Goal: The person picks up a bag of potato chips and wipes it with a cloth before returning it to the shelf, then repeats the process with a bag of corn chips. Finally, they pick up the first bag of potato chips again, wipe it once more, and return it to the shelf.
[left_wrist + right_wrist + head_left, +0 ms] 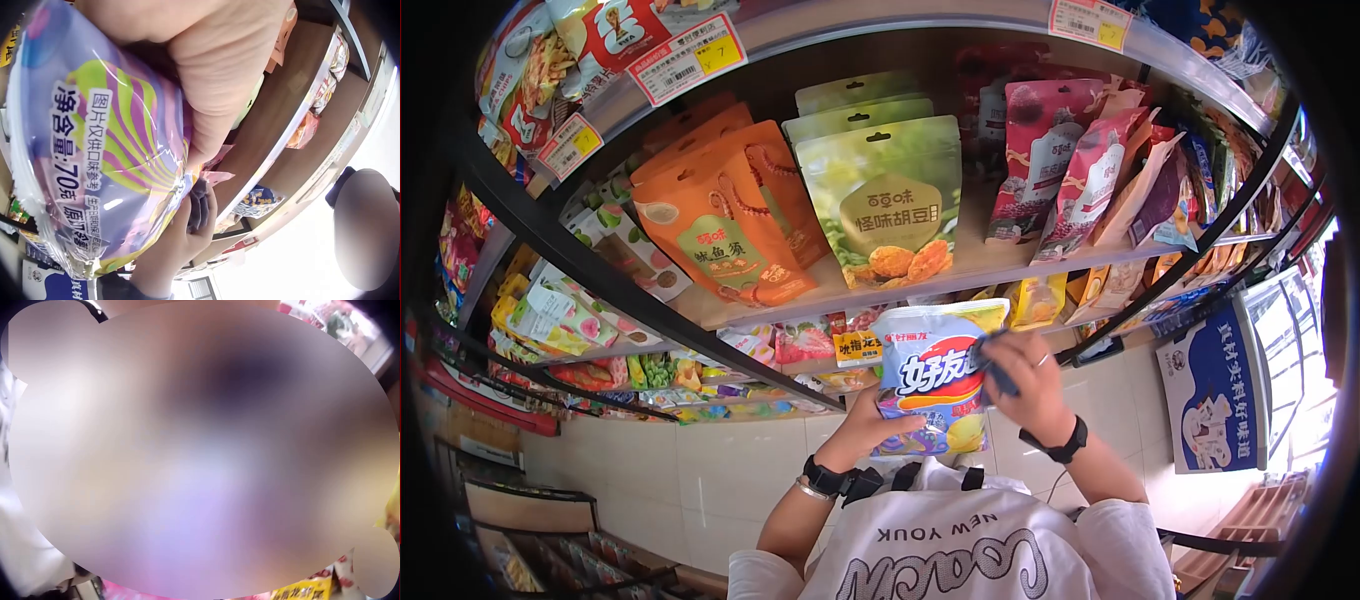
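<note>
In the head view the left hand point(882, 420) grips a purple and blue snack bag point(930, 385) by its lower left, thumb across the front. The right hand point(1032, 385) holds a dark cloth point(997, 368) bunched in its fingers against the bag's right side. The left wrist view shows the bag point(112, 156) close up, the left hand point(206, 56) over its edge, and beyond it the right hand point(181, 240) with the dark cloth point(199, 206) in its curled fingers. Most of the right wrist view is blurred, with neither hand clear.
Above the hands, a shelf point(990, 270) bears orange pouches point(720, 220), green pouches point(885, 200) and red pouches point(1050, 150). Lower shelves hold more snack bags. A black shelf post point(650, 310) slants at the left. A blue and white box point(1215, 390) stands on the right.
</note>
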`<action>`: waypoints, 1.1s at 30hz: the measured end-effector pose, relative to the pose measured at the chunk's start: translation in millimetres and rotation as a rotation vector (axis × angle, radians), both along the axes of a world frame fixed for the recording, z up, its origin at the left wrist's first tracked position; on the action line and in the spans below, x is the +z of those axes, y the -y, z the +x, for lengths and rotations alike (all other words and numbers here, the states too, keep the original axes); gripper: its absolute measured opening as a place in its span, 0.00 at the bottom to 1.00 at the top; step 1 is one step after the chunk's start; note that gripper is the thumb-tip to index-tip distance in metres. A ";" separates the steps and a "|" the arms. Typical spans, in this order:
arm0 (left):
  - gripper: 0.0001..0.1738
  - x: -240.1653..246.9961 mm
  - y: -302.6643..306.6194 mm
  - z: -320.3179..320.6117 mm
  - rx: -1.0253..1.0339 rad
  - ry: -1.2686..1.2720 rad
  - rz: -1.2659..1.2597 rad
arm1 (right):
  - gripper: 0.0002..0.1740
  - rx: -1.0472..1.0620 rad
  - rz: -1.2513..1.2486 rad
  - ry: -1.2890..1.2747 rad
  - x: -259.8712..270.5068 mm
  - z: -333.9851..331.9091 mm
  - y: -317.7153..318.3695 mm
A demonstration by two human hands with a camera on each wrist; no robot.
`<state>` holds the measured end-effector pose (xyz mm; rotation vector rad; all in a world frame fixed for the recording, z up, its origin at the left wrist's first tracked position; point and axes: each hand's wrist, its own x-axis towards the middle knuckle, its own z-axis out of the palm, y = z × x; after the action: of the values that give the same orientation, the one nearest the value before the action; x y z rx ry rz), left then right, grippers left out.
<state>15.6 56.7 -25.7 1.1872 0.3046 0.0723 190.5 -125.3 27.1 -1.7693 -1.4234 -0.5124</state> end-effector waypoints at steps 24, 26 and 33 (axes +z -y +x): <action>0.32 3.8 6.2 1.6 -0.053 -0.029 0.050 | 0.29 0.022 0.016 0.025 4.6 -2.2 13.5; 0.32 8.6 10.7 8.5 -0.043 0.019 0.111 | 0.28 0.175 -0.045 -0.004 -0.6 -18.7 14.8; 0.33 -5.4 20.9 15.5 -0.049 -0.023 0.387 | 0.29 0.007 -0.120 0.101 -4.7 -10.4 2.0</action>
<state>31.1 35.8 -31.0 1.5797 0.2889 0.0766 180.1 -127.3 22.3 -1.8543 -1.5585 -0.5292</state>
